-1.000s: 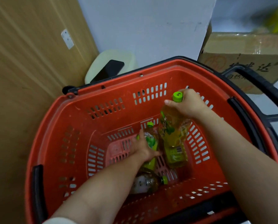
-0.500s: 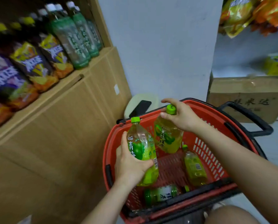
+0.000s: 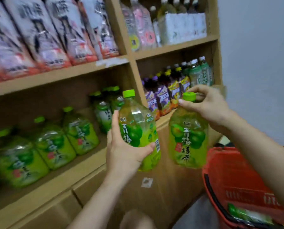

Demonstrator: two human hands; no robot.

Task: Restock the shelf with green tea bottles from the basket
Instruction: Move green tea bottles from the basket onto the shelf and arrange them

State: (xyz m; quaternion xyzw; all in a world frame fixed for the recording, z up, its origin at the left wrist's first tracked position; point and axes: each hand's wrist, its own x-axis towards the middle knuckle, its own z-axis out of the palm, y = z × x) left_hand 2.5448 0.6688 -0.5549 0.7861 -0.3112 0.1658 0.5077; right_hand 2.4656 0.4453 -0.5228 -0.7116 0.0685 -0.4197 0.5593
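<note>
The wooden shelf point(image 3: 58, 75) fills the frame from 9 to 1 o'clock, its lower left bay lined with upright green tea bottles point(image 3: 55, 144); purple and yellow drinks point(image 3: 164, 95) stand in the bay at 1 o'clock. The red basket point(image 3: 237, 182) sits at 4 o'clock with one bottle point(image 3: 247, 214) lying in it. At centre, the left hand point(image 3: 126, 156) has its fingers clamped round the body of a green tea bottle point(image 3: 138, 128), upright before the shelf. At 3 o'clock, the right hand point(image 3: 209, 104) pinches the cap of a second bottle point(image 3: 187, 138), which hangs beside the first
</note>
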